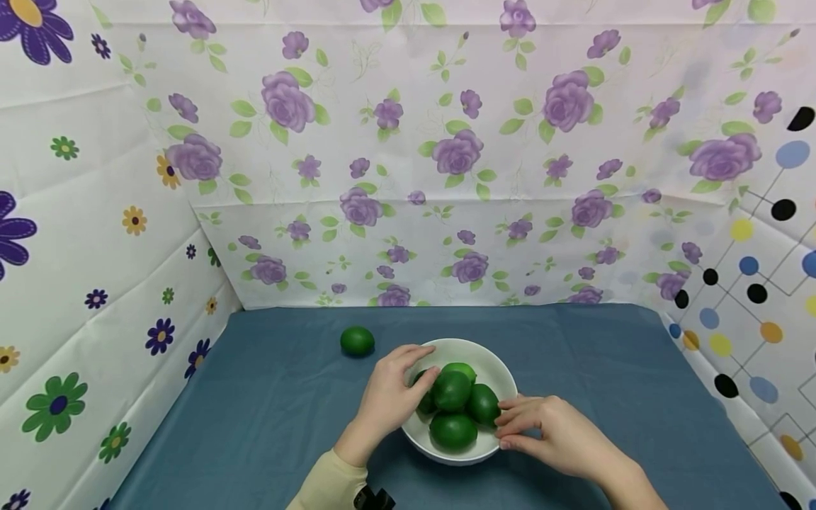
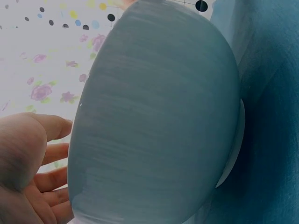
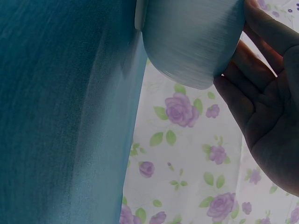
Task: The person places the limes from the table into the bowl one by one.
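A white bowl stands on the blue cloth and holds several green limes. My left hand reaches over the bowl's left rim, its thumb and fingers spread above the limes and partly hiding one. At the right rim, my right hand has its fingertips by the rightmost lime; whether they touch it is unclear. The left wrist view shows the bowl's outer side with loose fingers behind its rim. In the right wrist view, the right hand's fingers are spread at the rim.
A single lime lies on the blue cloth, behind and left of the bowl. A flowered sheet hangs along the back, with patterned sheets at the left and right sides.
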Action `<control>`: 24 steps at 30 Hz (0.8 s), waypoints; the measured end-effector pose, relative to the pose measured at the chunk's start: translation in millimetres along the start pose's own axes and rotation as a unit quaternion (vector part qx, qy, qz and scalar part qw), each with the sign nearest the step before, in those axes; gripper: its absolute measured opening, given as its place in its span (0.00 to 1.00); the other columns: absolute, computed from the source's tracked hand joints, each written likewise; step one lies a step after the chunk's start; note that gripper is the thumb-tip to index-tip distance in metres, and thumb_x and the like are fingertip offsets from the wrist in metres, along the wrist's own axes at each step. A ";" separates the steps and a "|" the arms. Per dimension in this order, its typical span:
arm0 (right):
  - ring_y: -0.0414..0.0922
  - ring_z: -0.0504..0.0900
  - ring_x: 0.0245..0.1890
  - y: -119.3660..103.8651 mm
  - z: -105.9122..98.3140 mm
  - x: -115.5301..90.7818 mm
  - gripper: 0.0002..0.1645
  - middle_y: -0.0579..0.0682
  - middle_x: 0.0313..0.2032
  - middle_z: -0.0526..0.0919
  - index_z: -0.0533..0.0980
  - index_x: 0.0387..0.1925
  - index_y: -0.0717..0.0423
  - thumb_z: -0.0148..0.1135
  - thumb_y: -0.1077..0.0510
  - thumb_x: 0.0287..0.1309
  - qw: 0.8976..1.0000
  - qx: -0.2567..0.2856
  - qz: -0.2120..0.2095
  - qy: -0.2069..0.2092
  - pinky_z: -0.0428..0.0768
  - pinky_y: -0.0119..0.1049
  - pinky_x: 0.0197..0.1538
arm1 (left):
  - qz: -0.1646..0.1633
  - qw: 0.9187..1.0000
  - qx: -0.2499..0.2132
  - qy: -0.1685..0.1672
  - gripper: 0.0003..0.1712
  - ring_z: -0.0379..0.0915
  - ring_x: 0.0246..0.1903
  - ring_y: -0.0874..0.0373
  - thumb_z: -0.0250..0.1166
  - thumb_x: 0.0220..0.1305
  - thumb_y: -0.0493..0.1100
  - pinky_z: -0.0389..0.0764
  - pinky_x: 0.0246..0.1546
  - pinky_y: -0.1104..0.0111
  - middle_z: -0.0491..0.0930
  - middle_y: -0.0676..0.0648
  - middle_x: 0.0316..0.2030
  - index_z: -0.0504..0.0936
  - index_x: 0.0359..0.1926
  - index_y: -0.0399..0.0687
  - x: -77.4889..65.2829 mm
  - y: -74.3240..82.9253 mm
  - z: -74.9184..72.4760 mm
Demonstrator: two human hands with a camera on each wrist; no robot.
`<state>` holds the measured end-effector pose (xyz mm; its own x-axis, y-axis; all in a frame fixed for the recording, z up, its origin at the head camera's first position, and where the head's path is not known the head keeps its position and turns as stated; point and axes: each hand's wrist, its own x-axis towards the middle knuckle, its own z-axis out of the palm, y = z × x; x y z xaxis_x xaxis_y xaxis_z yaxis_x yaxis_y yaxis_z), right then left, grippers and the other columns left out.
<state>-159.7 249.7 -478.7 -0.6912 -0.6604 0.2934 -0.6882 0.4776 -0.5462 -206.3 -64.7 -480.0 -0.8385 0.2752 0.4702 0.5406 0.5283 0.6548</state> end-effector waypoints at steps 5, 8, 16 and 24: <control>0.50 0.88 0.58 -0.2 0.1 0.3 0.10 0.39 0.48 0.91 0.92 0.47 0.37 0.71 0.45 0.70 1.000 -0.003 -0.006 0.002 0.88 0.49 0.58 | -0.004 1.000 0.001 0.017 0.21 0.84 0.56 0.53 0.72 0.75 0.49 0.88 0.53 0.53 0.85 0.51 0.57 0.87 0.65 0.54 1.4 -3.2 -4.1; 0.50 0.88 0.58 0.1 0.4 0.4 0.10 0.39 0.48 0.91 0.92 0.47 0.37 0.71 0.45 0.70 1.000 -0.005 -0.006 0.002 0.88 0.49 0.58 | -0.004 1.000 -0.002 0.028 0.20 0.84 0.56 0.52 0.72 0.75 0.48 0.88 0.54 0.52 0.86 0.50 0.56 0.88 0.64 0.53 2.9 -5.4 -6.8; 0.50 0.88 0.58 0.9 0.3 -0.1 0.10 0.39 0.48 0.91 0.92 0.48 0.37 0.71 0.45 0.70 1.000 -0.006 -0.007 0.003 0.88 0.49 0.58 | -0.008 0.999 -0.005 0.041 0.19 0.87 0.39 0.49 0.71 0.76 0.46 0.89 0.40 0.55 0.85 0.48 0.58 0.87 0.64 0.53 6.3 -11.3 -13.9; 0.50 0.88 0.58 1.6 1.4 0.1 0.10 0.39 0.48 0.91 0.92 0.48 0.36 0.71 0.45 0.70 1.000 -0.004 -0.010 0.006 0.88 0.49 0.58 | -0.020 0.998 -0.022 0.056 0.19 0.82 0.60 0.48 0.70 0.76 0.47 0.85 0.59 0.48 0.86 0.47 0.58 0.88 0.63 0.50 8.4 -21.0 -20.9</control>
<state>-160.5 249.5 -480.7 -0.6795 -0.6631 0.3139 -0.7038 0.4683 -0.5342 -223.3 -90.3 -477.4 -0.8480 0.1612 0.5049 0.5111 0.5013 0.6982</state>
